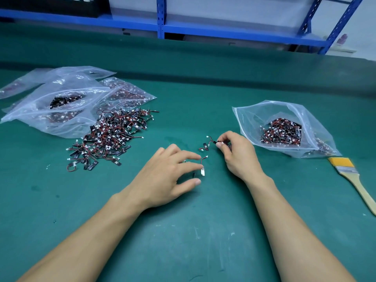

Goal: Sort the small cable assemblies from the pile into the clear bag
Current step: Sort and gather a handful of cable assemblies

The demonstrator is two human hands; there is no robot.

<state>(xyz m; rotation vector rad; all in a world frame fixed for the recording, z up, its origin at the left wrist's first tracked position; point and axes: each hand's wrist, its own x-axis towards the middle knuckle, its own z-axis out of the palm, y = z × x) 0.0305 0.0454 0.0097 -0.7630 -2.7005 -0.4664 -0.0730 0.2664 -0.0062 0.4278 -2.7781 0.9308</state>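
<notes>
A pile of small cable assemblies (110, 136), black strips with red-black wires and white plugs, lies on the green mat at centre left. An open clear bag (305, 117) at the right holds several sorted assemblies (281, 132). My right hand (237, 151) pinches a small bunch of assemblies (218, 142) between thumb and fingers, just left of the bag. One loose assembly (204, 147) lies beside it. My left hand (173, 174) hovers low over the mat, fingertips touching another assembly (202, 167), with more partly hidden under the fingers.
Several clear bags (61, 98) with more assemblies are stacked at the left behind the pile. A yellow-bristled brush with a wooden handle (354, 180) lies at the right edge. Blue shelving (161, 17) runs along the back.
</notes>
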